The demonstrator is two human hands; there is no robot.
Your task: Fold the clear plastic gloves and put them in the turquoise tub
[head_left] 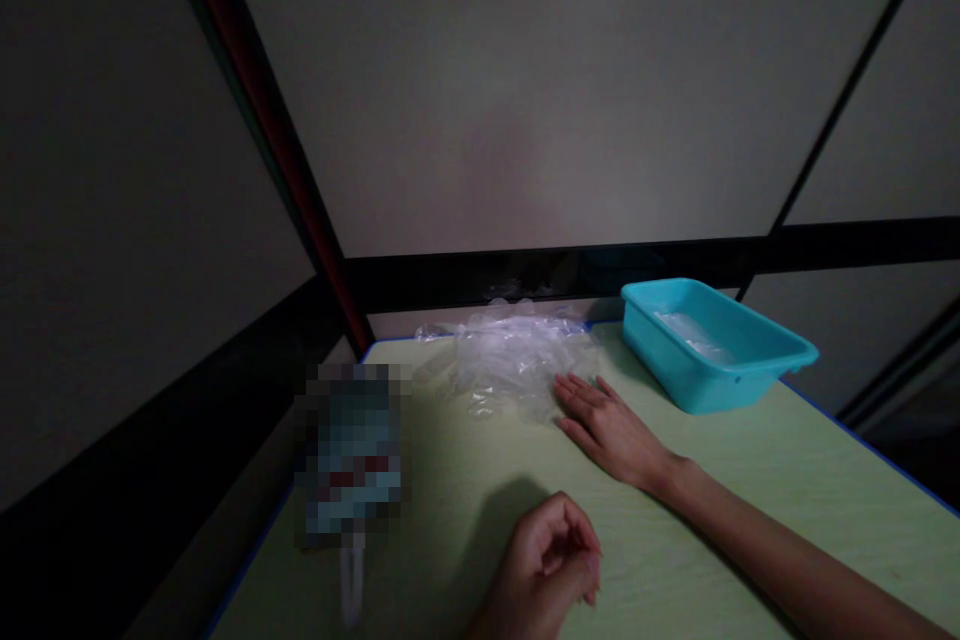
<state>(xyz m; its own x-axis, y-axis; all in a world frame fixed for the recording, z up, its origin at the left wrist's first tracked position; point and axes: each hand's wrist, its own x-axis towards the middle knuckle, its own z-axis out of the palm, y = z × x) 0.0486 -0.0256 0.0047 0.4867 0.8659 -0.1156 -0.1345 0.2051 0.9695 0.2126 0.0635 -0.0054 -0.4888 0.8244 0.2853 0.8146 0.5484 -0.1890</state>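
My right hand (600, 425) lies palm down on the pale green table, its fingers stretched out. Its fingertips reach the right edge of a loose pile of clear, crinkled thin plastic pieces (510, 350); whether they are bags or gloves I cannot tell. Nearer to me, at the bottom middle, my left hand (551, 560) is raised slightly with its fingers curled in toward the thumb. The hollow of that hand shows nothing in it.
A turquoise plastic basin (720, 385) stands at the back right with some clear plastic inside. On the left lies a blurred-out item (352, 460) with white strips (351, 575) below it. Panelled walls (555, 120) rise behind and left of the blue-edged table (427, 540).
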